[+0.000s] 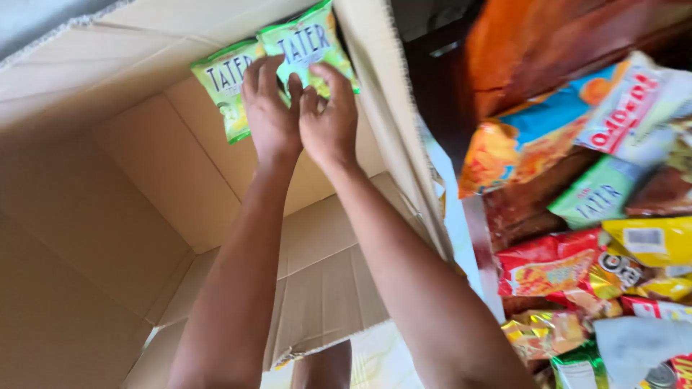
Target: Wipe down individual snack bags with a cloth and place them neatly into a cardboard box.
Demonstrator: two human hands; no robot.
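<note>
Green snack packets are what we are pressing flat against the far wall of the big cardboard box [137, 187], and that box is our landmark throughout. We are keeping both hands low on the packets so they stand upright side by side and do not slump toward the box floor. Our left hand [268, 108] is lying spread over the seam between the left green packet [225, 90] and the right green packet [306, 43], fingers loosely open and touching rather than gripping. Our right hand [330, 119] is curling its fingers lightly on the lower edge of the right packet, just beside the box's right wall. Outside the box, past that right wall, a heap of mixed snack bags [591, 238] is lying well apart from our hands.
</note>
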